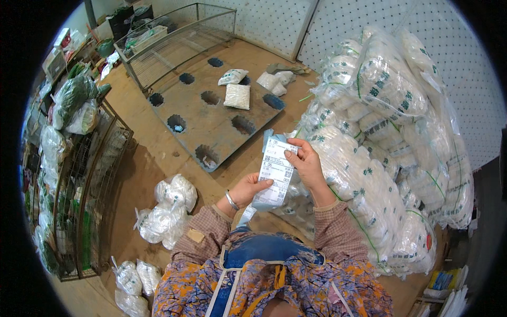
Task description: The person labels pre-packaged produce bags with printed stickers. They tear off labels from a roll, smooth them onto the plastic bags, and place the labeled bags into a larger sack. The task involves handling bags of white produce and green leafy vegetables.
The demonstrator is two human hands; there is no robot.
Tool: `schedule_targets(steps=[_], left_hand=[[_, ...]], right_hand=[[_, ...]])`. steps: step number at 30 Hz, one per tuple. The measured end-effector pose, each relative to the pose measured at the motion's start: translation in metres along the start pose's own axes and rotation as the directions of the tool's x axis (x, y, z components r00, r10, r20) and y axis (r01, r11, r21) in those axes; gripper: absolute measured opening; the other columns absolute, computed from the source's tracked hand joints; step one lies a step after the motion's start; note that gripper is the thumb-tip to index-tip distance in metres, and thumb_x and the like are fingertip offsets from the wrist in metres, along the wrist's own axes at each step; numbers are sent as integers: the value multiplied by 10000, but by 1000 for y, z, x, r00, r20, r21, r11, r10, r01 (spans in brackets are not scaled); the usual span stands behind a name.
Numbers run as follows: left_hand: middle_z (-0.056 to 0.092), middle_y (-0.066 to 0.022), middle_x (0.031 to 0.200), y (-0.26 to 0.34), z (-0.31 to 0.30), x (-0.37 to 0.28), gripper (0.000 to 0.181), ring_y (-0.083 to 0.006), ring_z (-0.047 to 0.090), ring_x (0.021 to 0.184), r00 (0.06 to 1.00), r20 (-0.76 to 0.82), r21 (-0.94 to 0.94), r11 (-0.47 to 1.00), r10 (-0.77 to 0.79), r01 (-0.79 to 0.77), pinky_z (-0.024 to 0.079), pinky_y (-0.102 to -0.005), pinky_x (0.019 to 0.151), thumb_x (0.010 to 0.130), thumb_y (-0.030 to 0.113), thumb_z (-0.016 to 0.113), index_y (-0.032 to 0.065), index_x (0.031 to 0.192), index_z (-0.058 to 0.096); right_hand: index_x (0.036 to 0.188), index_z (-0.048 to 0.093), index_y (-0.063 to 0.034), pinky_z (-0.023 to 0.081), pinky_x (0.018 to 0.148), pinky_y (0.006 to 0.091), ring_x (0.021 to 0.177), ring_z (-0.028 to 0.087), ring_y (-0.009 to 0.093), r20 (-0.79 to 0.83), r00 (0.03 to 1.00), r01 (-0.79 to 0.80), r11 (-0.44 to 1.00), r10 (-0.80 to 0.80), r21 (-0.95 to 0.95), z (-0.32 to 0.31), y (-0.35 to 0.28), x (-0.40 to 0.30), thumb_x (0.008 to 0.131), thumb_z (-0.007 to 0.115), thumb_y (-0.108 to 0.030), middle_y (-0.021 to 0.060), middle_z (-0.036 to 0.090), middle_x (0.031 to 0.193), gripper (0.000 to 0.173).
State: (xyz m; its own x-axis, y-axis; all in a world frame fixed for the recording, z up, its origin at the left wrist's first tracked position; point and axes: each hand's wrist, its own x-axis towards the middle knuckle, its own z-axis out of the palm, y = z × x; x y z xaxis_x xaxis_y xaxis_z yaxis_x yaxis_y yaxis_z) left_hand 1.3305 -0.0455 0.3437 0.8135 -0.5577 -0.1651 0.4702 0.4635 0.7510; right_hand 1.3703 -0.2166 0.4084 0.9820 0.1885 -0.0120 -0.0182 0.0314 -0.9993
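Note:
Between my two hands stretches a strip of printed white paper labels (275, 170) on blue-grey backing; it bears writing and printed codes. My left hand (248, 189) pinches its lower left edge, thumb on top. At the upper right edge, my right hand (307, 162) grips it between thumb and fingers. A loose end of the strip (248, 214) hangs below my left hand. Just right of the labels lies a big heap of clear plastic sacks (352, 170), packed with smaller white bags and tied with green string.
Ahead lies a plastic pallet (182, 115) with holes, two white bags (237, 96) on it and a wire cage (178, 51) behind. Knotted clear bags (168, 212) lie on the floor at left. A wire rack (87, 198) of bagged vegetables stands far left.

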Motion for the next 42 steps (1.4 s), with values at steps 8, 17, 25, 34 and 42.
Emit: schedule_targets(steps=[8, 17, 25, 34, 42], left_hand=[[351, -127, 1251, 15, -19, -26, 407, -220, 406, 1101, 911, -66, 728, 644, 408, -235, 326, -359, 935, 791, 130, 551, 19, 1163, 429], [576, -50, 871, -13, 49, 15, 139, -137, 577, 751, 910, -239, 369, 899, 337, -236, 513, -263, 647, 841, 92, 488, 2, 941, 519], [554, -41, 825, -47, 117, 72, 175, -113, 563, 749, 982, -135, 520, 853, 133, -44, 502, -243, 659, 871, 128, 451, -35, 900, 509], [516, -14, 793, -59, 135, 105, 275, -77, 523, 717, 985, -154, 537, 844, 80, 16, 480, -226, 629, 892, 242, 417, -16, 901, 513], [460, -2, 774, -31, 132, 151, 298, -87, 506, 701, 992, -113, 414, 905, -52, 94, 510, -235, 603, 898, 295, 383, 11, 878, 473]], right_hand=[[1127, 374, 4, 418, 606, 206, 725, 538, 94, 76, 984, 159, 987, -160, 24, 9, 13, -5, 799, 553, -67, 86, 588, 841, 380], [944, 534, -33, 446, 655, 324, 759, 543, 275, 321, 703, 607, 300, -635, -736, -51, -21, -21, 682, 647, -223, 96, 560, 823, 343], [801, 555, -46, 426, 611, 335, 762, 530, 246, 505, 713, 671, 262, -486, -694, -153, -11, -40, 644, 657, -227, 86, 525, 807, 260], [795, 600, -41, 445, 553, 292, 654, 560, 226, 467, 859, 455, 734, -211, -505, -208, 20, -25, 726, 588, -194, 90, 572, 743, 169], [736, 542, -29, 428, 522, 315, 603, 546, 254, 432, 863, 487, 660, -262, -573, -209, 17, -4, 737, 599, -219, 111, 542, 662, 199]])
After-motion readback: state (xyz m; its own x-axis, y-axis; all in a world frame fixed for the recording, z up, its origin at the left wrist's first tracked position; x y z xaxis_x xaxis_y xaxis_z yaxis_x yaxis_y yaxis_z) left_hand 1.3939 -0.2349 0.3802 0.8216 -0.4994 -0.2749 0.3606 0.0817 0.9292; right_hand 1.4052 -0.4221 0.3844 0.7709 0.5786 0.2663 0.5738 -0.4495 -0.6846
